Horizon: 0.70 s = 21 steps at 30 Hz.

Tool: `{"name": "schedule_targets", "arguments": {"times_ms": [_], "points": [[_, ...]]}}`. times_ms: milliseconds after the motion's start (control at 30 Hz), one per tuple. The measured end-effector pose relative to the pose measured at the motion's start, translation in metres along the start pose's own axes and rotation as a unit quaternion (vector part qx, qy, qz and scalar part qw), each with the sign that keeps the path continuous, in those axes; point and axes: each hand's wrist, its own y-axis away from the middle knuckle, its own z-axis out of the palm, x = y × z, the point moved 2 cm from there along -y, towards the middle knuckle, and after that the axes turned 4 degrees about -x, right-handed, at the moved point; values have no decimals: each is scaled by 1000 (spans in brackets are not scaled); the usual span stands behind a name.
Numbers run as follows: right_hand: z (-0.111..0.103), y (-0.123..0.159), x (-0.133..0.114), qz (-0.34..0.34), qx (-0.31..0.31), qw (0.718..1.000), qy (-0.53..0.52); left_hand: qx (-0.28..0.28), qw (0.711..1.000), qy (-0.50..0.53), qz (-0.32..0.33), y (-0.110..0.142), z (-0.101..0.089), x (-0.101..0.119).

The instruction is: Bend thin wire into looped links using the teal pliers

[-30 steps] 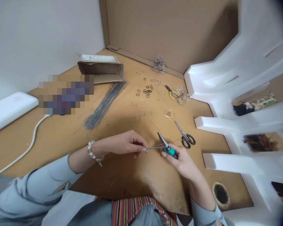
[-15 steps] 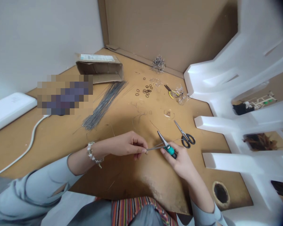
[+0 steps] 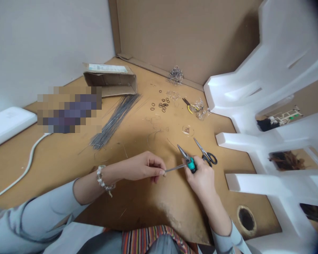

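Note:
My left hand (image 3: 148, 167) pinches one end of a thin grey strand of wire (image 3: 175, 168), which stretches across to my right hand (image 3: 202, 176). In that hand sit needle-nose pliers (image 3: 184, 152) with teal grips, their jaws pointing up and to the left. The wire's other end meets my right fingertips beside the pliers; whether the fingers pinch it is hard to make out. Just beyond the right hand lie black-handled scissors (image 3: 206, 153). A bundle of straight grey wires (image 3: 113, 123) rests on the table, left of centre.
An open cardboard box (image 3: 110, 79) stands behind the bundle. Several dark rings (image 3: 163, 105), yellow-handled pliers (image 3: 188, 106) and tangled wire clumps (image 3: 176, 75) lie farther back. A white slotted panel (image 3: 235, 139) borders the right side, near a round hole (image 3: 246, 218). A white cable (image 3: 31, 158) runs left.
My right hand has turned slightly and covers more of the pliers' grips. My left hand keeps its pinch on the wire. The whole view has shifted a little.

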Motion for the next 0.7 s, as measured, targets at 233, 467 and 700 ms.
{"name": "schedule_targets", "arguments": {"times_ms": [233, 467, 700], "points": [[-4, -5, 14, 56, -116, 938, -321, 34, 996, 85, 12, -7, -5, -8], [-10, 0, 5, 23, -182, 943, -278, 63, 994, 88, 16, -7, -7, -4], [-12, 0, -2, 9, -204, 946, -253, 52, 993, 102, 3, -6, -6, -6]]}}
